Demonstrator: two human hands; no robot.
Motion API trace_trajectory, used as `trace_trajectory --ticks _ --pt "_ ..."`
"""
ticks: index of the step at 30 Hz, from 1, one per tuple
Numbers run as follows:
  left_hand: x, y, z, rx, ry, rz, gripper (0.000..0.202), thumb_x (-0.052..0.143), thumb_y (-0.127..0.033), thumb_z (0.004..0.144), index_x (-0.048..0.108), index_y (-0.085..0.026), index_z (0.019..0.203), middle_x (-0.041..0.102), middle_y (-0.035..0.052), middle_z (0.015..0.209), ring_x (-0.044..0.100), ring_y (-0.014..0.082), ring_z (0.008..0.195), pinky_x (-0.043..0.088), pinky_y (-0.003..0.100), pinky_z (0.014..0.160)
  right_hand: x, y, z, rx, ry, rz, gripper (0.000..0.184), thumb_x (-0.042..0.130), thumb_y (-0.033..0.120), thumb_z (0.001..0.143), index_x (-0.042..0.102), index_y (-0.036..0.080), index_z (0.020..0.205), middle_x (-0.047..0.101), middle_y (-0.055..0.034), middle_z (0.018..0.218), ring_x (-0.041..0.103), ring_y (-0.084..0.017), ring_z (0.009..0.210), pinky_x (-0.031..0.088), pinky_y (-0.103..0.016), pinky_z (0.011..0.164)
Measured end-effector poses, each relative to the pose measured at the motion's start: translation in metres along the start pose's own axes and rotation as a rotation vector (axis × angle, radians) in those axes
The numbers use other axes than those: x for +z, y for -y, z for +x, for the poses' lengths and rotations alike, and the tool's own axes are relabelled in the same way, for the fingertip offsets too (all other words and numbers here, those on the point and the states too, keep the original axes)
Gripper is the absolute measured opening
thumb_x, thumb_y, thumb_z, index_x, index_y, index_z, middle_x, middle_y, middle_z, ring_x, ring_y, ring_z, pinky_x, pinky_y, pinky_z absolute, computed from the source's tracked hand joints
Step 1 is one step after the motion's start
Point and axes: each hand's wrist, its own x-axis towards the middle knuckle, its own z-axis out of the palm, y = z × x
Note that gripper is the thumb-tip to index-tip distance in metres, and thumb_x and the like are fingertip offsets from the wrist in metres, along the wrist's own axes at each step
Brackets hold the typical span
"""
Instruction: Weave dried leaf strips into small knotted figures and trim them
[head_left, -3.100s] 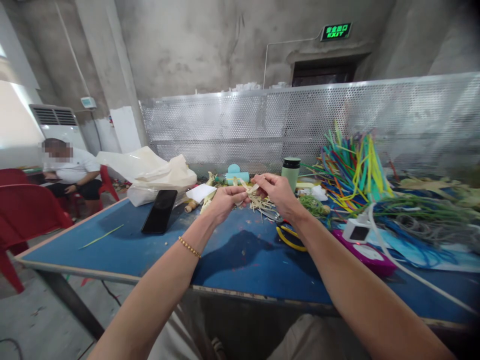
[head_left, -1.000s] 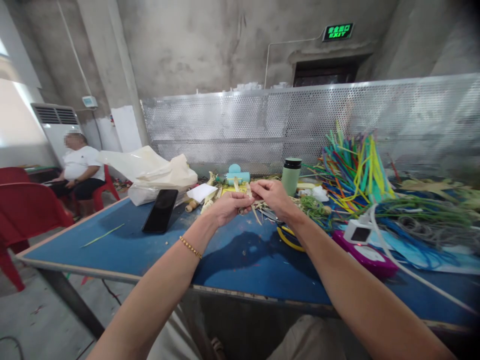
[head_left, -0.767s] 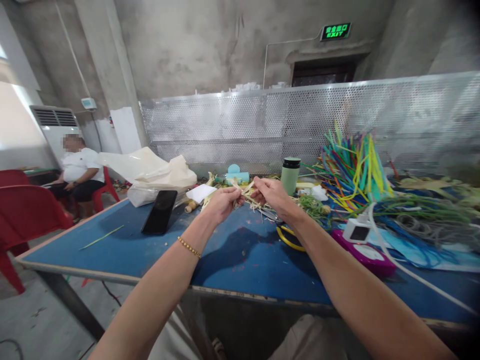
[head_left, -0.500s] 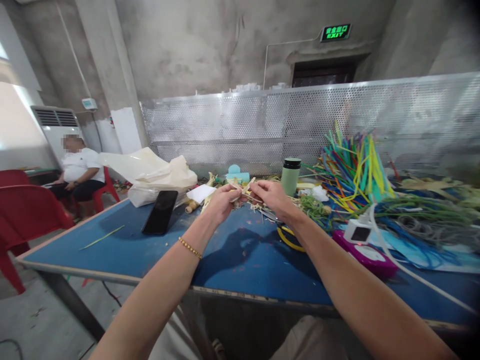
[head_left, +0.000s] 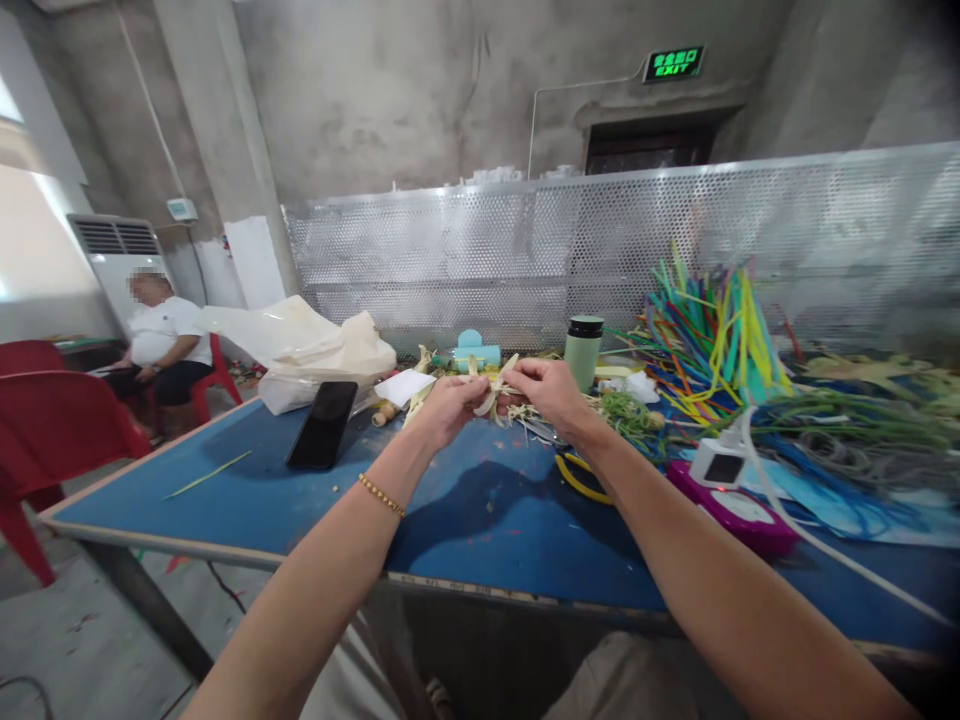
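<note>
Between my two hands, above the middle of the blue table [head_left: 480,530], is a small piece of pale, straw-coloured strips [head_left: 491,399], with several strip ends sticking out. My left hand [head_left: 448,408] is closed, pinching its left side between thumb and fingers. From the right, my right hand [head_left: 547,392] grips one of the strips with its fingertips. How the strips cross is too small to make out. Yellow-handled scissors [head_left: 581,480] lie under my right forearm, their blades partly among pale scraps [head_left: 531,424].
A black phone [head_left: 322,425] and a pale plastic bag [head_left: 300,345] lie left. A green flask [head_left: 583,355] stands behind my right hand. Right are colourful strips [head_left: 720,340], a purple power strip [head_left: 731,505] and a white cable [head_left: 795,530]. A person [head_left: 165,340] sits far left.
The pale strips have turned and fanned out between my fingers, with one end now pointing up. My right hand has shifted its fingers slightly; both hands remain at the same place.
</note>
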Motion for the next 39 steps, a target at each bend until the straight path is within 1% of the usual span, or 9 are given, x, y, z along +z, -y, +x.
trace_trajectory --ticks 7,12,14,18,22,25,28,32,39 --pt "-0.003 0.003 0.004 0.02 -0.113 0.072 0.023 0.08 -0.029 0.062 0.069 -0.011 0.07 0.06 0.0015 0.06 0.049 0.0087 0.055 0.037 0.025 0.058 0.0 -0.007 0.003 -0.032 -0.014 -0.11 0.028 0.056 0.041 0.079 0.058 0.017 0.063 0.053 -0.0009 0.057 0.05 -0.015 0.056 0.037 -0.028 0.057" --pt "-0.003 0.002 0.006 0.155 -0.344 0.103 0.022 0.081 -0.027 0.059 0.069 -0.011 0.068 0.06 0.0006 0.056 0.048 0.0087 0.053 0.037 0.025 0.057 -0.003 -0.004 0.005 -0.218 -0.307 -0.411 0.024 0.054 0.036 0.081 0.06 0.018 0.066 0.061 -0.0067 0.073 0.051 -0.017 0.068 0.037 -0.03 0.067" --pt "-0.004 0.002 0.007 0.18 -0.372 0.096 0.022 0.08 -0.028 0.059 0.069 -0.011 0.068 0.06 0.0007 0.057 0.048 0.0083 0.053 0.037 0.025 0.057 -0.001 -0.001 0.003 -0.216 -0.228 -0.43 0.029 0.053 0.037 0.082 0.059 0.018 0.061 0.058 -0.0047 0.065 0.048 -0.016 0.063 0.034 -0.03 0.064" --pt "-0.004 0.007 0.008 0.212 -0.363 0.095 0.025 0.08 -0.03 0.061 0.071 -0.011 0.072 0.063 0.0015 0.06 0.051 0.0088 0.056 0.04 0.024 0.059 0.009 0.001 -0.005 -0.081 0.136 -0.329 0.042 0.052 0.046 0.083 0.059 0.018 0.053 0.048 0.0005 0.047 0.041 -0.013 0.05 0.027 -0.028 0.054" --pt "-0.003 0.011 0.008 0.199 -0.307 0.067 0.029 0.081 -0.033 0.061 0.073 -0.011 0.077 0.066 0.004 0.066 0.054 0.0102 0.06 0.042 0.025 0.062 0.016 -0.004 -0.007 -0.061 0.099 -0.34 0.045 0.055 0.045 0.081 0.052 0.017 0.046 0.043 0.002 0.043 0.036 -0.01 0.048 0.023 -0.027 0.051" --pt "-0.003 0.011 0.008 0.183 -0.282 0.067 0.03 0.082 -0.034 0.06 0.072 -0.01 0.074 0.064 0.0035 0.064 0.053 0.0099 0.059 0.041 0.025 0.061 0.018 -0.009 -0.005 -0.099 0.115 -0.339 0.034 0.055 0.032 0.078 0.051 0.017 0.047 0.043 0.0025 0.044 0.037 -0.01 0.05 0.024 -0.026 0.052" --pt "-0.001 0.009 0.007 0.141 -0.229 0.071 0.036 0.084 -0.035 0.058 0.073 -0.009 0.081 0.064 0.003 0.065 0.051 0.009 0.058 0.038 0.025 0.058 0.018 -0.011 -0.004 -0.12 0.127 -0.291 0.025 0.053 0.024 0.074 0.051 0.017 0.05 0.046 0.0029 0.045 0.039 -0.01 0.05 0.027 -0.024 0.052" --pt "0.0 0.007 0.006 0.12 -0.165 0.081 0.041 0.085 -0.034 0.055 0.074 -0.009 0.085 0.065 0.0038 0.069 0.05 0.0084 0.058 0.036 0.025 0.057 0.018 -0.008 -0.006 -0.086 0.145 -0.196 0.025 0.051 0.025 0.076 0.049 0.018 0.052 0.047 0.0032 0.046 0.042 -0.009 0.047 0.03 -0.023 0.05" --pt "-0.004 0.004 0.007 0.176 -0.232 0.255 0.039 0.084 -0.034 0.056 0.073 -0.009 0.084 0.062 0.002 0.063 0.046 0.0088 0.055 0.034 0.025 0.054 0.016 -0.004 -0.008 -0.045 0.21 -0.147 0.031 0.052 0.032 0.08 0.048 0.019 0.053 0.048 0.0035 0.046 0.046 -0.009 0.041 0.033 -0.022 0.045"
